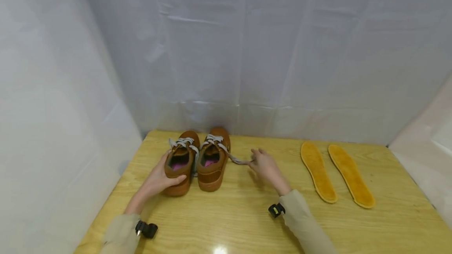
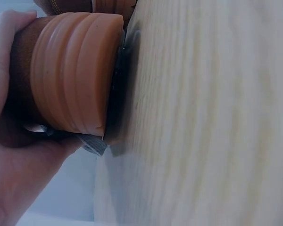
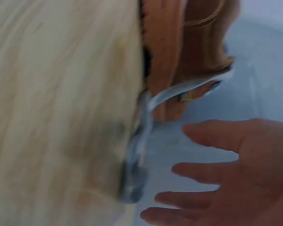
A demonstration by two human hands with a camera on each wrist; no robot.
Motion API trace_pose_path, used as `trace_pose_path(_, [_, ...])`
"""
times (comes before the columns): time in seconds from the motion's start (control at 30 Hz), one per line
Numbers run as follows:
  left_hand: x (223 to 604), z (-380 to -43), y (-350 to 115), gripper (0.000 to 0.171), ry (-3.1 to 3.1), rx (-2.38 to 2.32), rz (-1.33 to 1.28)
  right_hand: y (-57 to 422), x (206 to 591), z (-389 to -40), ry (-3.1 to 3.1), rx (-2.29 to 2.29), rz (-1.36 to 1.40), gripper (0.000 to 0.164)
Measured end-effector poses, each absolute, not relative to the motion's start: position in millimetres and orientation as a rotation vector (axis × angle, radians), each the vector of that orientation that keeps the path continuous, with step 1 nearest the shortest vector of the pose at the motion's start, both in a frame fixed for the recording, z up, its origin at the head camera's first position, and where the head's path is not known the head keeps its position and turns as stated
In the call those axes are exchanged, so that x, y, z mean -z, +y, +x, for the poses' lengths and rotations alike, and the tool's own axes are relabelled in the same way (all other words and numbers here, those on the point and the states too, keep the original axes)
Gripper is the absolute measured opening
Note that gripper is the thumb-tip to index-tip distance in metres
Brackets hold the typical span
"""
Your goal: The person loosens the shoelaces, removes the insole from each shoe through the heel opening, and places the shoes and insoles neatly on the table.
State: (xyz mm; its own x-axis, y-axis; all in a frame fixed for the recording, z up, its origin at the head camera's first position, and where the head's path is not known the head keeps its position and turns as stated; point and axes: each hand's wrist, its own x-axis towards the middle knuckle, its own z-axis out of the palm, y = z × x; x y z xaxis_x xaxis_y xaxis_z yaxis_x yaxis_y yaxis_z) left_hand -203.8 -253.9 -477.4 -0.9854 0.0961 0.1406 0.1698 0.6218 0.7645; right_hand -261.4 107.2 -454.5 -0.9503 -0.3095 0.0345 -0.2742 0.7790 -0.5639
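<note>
Two brown lace-up shoes stand side by side at the back left of the wooden table in the head view. My left hand [image 1: 159, 179] grips the left shoe [image 1: 179, 181] at its heel, thumb across the back and fingers along the outer side. In the left wrist view a dark shadow lies under the heel's ridged sole [image 2: 75, 70]. From the right shoe [image 1: 212, 175] a loose grey lace [image 1: 237, 161] runs out to the right. My right hand [image 1: 266, 169] is by the lace's end, its fingers [image 3: 205, 172] straight and spread, apart from the lace in the right wrist view.
Two yellow-orange fuzzy insoles, a left one [image 1: 319, 173] and a right one [image 1: 351, 177], lie on the right of the table [image 1: 233, 222]. A pale sheet [image 1: 247, 69] hangs behind the table, with more sheeting at both sides.
</note>
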Motion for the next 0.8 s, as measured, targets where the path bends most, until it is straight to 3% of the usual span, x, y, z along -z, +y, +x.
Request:
trace_pose_path(0.2, [482.1, -214.3, -249.6, 0.103, -2.717, 1.370, -0.287, 98.2, 476.2, -266.6, 2.781, 0.692, -0.491, 0.059])
trace_pose_path(0.53, [486.6, -223.8, -257.1, 0.106, -2.748, 1.458, -0.362, 60.6, 476.3, -253.6, 2.636, 0.725, -0.748, 0.055])
trace_pose_path(0.8, [475.4, -218.2, -252.2, 0.113, -2.843, 1.462, -0.250, 65.5, 471.1, -249.0, 2.635, 0.778, -0.762, 0.055])
